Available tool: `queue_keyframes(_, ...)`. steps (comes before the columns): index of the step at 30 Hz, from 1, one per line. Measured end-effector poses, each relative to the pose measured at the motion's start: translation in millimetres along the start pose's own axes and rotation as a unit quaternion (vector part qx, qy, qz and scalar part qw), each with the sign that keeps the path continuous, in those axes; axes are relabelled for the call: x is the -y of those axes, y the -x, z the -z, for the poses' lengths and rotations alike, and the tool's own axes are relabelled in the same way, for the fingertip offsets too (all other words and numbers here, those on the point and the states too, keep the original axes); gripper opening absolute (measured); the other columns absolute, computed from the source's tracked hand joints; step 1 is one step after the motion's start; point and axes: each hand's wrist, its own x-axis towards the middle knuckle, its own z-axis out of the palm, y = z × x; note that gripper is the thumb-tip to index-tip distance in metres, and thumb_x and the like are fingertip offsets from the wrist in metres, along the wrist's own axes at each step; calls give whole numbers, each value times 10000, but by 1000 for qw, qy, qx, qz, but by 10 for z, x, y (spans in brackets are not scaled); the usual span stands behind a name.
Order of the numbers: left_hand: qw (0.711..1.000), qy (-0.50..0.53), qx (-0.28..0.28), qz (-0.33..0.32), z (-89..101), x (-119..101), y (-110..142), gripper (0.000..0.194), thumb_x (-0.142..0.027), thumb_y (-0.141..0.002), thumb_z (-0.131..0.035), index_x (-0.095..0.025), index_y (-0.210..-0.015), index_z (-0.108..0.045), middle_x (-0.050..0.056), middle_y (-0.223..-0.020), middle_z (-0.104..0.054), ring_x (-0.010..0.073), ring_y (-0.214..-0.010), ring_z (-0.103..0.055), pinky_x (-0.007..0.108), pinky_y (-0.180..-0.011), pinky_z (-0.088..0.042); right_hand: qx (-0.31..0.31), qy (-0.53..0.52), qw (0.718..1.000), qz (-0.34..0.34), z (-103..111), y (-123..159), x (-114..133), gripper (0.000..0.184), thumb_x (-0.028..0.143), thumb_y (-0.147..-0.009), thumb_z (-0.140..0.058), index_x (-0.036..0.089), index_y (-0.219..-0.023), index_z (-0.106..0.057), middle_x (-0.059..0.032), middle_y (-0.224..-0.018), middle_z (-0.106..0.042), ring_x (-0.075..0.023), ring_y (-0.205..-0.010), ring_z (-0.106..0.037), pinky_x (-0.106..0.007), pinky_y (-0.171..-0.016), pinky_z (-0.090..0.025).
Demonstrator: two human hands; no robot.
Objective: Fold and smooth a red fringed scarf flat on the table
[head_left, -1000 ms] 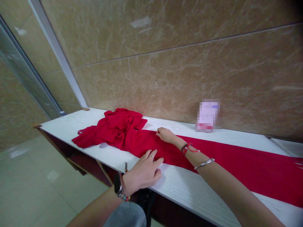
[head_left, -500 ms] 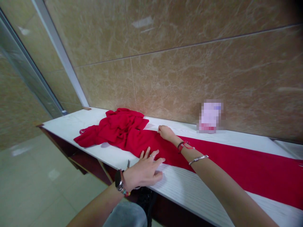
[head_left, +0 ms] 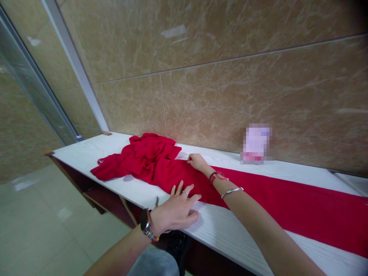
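A long red scarf lies lengthwise on the white tabletop. Its right part is spread flat and runs out at the right edge of the view, while its left part is heaped in loose folds. My left hand rests with fingers spread, the fingertips on the scarf's near edge. At the far edge, close to where the folds begin, my right hand has its fingers curled together on the fabric. The fingertips are partly hidden, but they appear to pinch the edge.
The narrow white table stands against a tan tiled wall. A blurred pinkish object leans on the wall at the table's back. Dark red shelf compartments show under the tabletop, and my knee is just below its front edge.
My right hand has moved slightly left along the scarf's far edge. My left hand stays almost where it was, and the view has shifted a little.
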Motion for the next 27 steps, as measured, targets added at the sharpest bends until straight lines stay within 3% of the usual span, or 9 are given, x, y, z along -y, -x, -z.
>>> queue_keyframes(7,1000,5,-2,0,-1,4,-7,454,-360,-834,-429,-251,-1273,-387,109,-1369,-327,376,-1276,-211,575,-992,-213,-26,9,1000,14,-21,64,16,224,192,-857,-441,148,-1003,-606,-116,-1041,-599,-187,-992,-525,-270,-839,-375)
queue_keyframes(13,999,-5,-31,-17,74,72,-33,338,-281,-896,-312,-247,-1210,-431,82,-1294,-402,294,-1217,-345,502,-969,-314,-109,3,992,61,191,314,57,361,182,-881,-359,119,-1221,-461,-136,-1265,-459,-203,-1174,-386,-328,-964,-313)
queue_keyframes(16,998,-15,-60,-1,142,178,-142,323,-242,-899,-284,-187,-1177,-440,104,-1226,-445,234,-1151,-424,412,-955,-361,-76,17,995,64,256,516,29,426,225,-897,-321,128,-1310,-356,-135,-1372,-353,-233,-1269,-272,-426,-1008,-254)
queue_keyframes(18,994,-26,-85,59,145,271,-272,338,-217,-890,-271,-134,-1168,-446,136,-1220,-448,231,-1148,-430,388,-957,-356,-31,30,997,63,232,656,23,462,282,-903,-318,145,-1344,-305,-131,-1411,-295,-259,-1299,-214,-490,-1010,-226)
queue_keyframes(20,987,-28,-112,114,95,369,-423,395,-233,-893,-247,-104,-1235,-397,155,-1323,-364,242,-1232,-337,386,-995,-304,17,42,997,66,170,767,34,480,320,-905,-318,147,-1352,-298,-129,-1425,-266,-270,-1307,-195,-504,-1013,-216)
queue_keyframes(24,982,14,-22,188,-76,526,-636,558,-474,-888,-209,-193,-1370,-244,99,-1461,-149,318,-1320,-115,528,-1013,-177,56,56,995,62,55,878,33,475,335,-918,-268,140,-1349,-312,-119,-1427,-263,-251,-1307,-208,-496,-1025,-201)
queue_keyframes(27,981,7,-12,192,-139,585,-666,617,-546,-865,-193,-228,-1393,-197,80,-1467,-109,326,-1323,-77,538,-1014,-137,46,65,996,34,66,957,-112,474,336,-920,-248,156,-1356,-300,-102,-1428,-267,-239,-1304,-218,-501,-1026,-196)
